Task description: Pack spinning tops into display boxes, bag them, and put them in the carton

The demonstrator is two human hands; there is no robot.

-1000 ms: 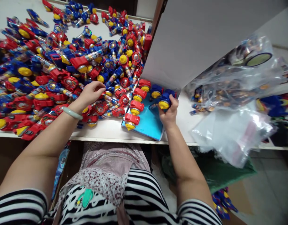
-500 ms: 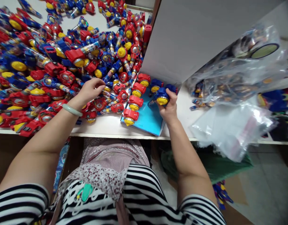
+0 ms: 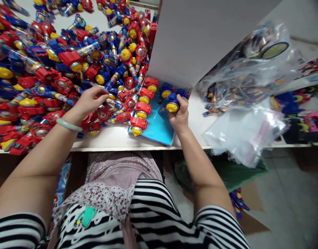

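My right hand is closed around a blue spinning-top toy with a yellow tip and a clear tube, above a light blue box. Two more blue toys lie behind it, one being a blue toy at the back of the box. Along the box's left side stands a column of several red toys with yellow tips, the nearest a red toy. My left hand has its thumb and fingers drawn together at the edge of a big toy pile; what they hold, if anything, is hidden.
A tall white panel rises behind the box. To the right lie clear plastic bags, with a filled plastic bag behind. The white table's front edge runs before me. Below it hangs green cloth.
The whole view has shifted, so everything sits further left in the picture. The right hand still grips the blue toy over the box. The left hand stays by the pile with little visible change.
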